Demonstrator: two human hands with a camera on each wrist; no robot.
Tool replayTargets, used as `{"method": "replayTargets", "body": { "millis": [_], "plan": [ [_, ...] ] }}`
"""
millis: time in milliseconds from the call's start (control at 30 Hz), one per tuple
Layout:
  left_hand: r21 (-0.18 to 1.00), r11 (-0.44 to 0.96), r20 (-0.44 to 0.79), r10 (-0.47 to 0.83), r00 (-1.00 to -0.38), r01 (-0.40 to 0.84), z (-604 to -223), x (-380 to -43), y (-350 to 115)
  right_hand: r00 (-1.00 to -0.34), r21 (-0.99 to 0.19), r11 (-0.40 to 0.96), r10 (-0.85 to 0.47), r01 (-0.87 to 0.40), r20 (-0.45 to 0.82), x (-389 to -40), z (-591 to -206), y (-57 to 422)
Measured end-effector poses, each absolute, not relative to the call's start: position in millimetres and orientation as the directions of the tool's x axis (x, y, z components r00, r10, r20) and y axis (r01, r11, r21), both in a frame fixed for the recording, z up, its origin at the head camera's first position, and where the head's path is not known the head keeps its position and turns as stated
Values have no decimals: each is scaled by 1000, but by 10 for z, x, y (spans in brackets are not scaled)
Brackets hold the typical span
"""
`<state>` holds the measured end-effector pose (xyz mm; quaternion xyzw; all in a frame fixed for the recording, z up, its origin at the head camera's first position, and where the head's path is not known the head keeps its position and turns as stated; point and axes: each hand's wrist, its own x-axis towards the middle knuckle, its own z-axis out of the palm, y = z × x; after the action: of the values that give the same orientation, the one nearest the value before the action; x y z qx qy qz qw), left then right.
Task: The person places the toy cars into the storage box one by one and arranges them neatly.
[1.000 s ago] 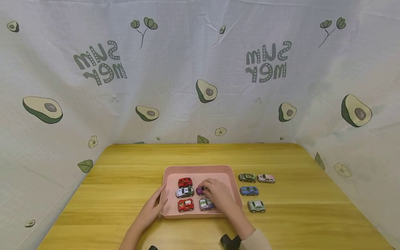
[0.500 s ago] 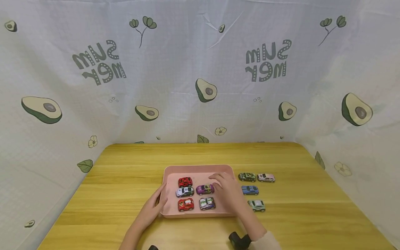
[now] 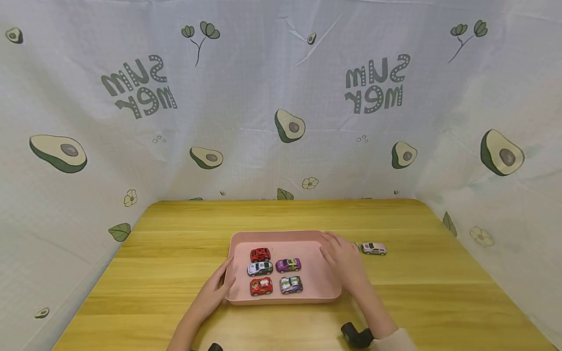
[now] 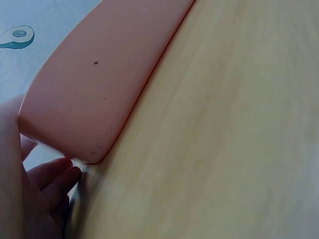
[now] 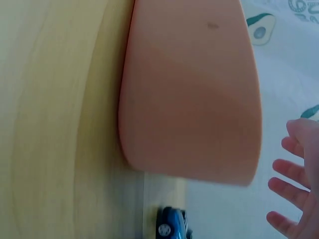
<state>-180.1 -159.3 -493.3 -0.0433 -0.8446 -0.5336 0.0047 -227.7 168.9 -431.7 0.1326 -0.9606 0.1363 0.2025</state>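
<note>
In the head view a shallow pink tray [image 3: 281,301] lies on the table. My left hand [image 3: 210,295] holds its left side, thumb over the rim and fingers against the outer wall. My right hand [image 3: 347,261] hovers around the tray's right rim, fingers spread and holding nothing. Inside the tray are a red-and-black toy car [image 3: 260,254], a white toy car [image 3: 260,268], a red toy car [image 3: 261,286], a purple toy car [image 3: 288,264] and a white-and-green toy car [image 3: 291,284]. The right wrist view shows a blue toy car [image 5: 172,224] beyond the tray's corner.
A pink-and-white toy car [image 3: 373,248] stands on the wooden table [image 3: 439,302] right of the tray. The right hand covers most of a green car [image 3: 356,246] beside it. A printed curtain [image 3: 246,97] hangs behind the table.
My right hand has let go of the purple car, leaving it in the tray's middle, and has moved right to the tray's right rim. My left hand has stayed put.
</note>
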Motion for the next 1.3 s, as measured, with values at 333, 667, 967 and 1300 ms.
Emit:
{"method": "replayTargets", "body": {
  "millis": [333, 667, 967, 1300],
  "plan": [
    [904, 419, 56, 70, -996, 80, -4920, -1795, -1590, -853, -170, 936, -190, -306, 486, -2275, -4375, 2015],
    [899, 433, 45, 65, -997, 69, -4920, -1803, -1585, -898, -161, 961, -140, -224, 418, -2305, -4470, 2352],
    [896, 438, 41, 63, -997, 65, -4931, -1803, -1595, -938, -239, 956, -86, -173, 335, -2379, -4484, 2609],
    [897, 436, 47, 66, -997, 71, -4941, -1814, -1593, -968, -257, 958, -61, -125, 244, -2483, -4524, 2726]
  ]
}}
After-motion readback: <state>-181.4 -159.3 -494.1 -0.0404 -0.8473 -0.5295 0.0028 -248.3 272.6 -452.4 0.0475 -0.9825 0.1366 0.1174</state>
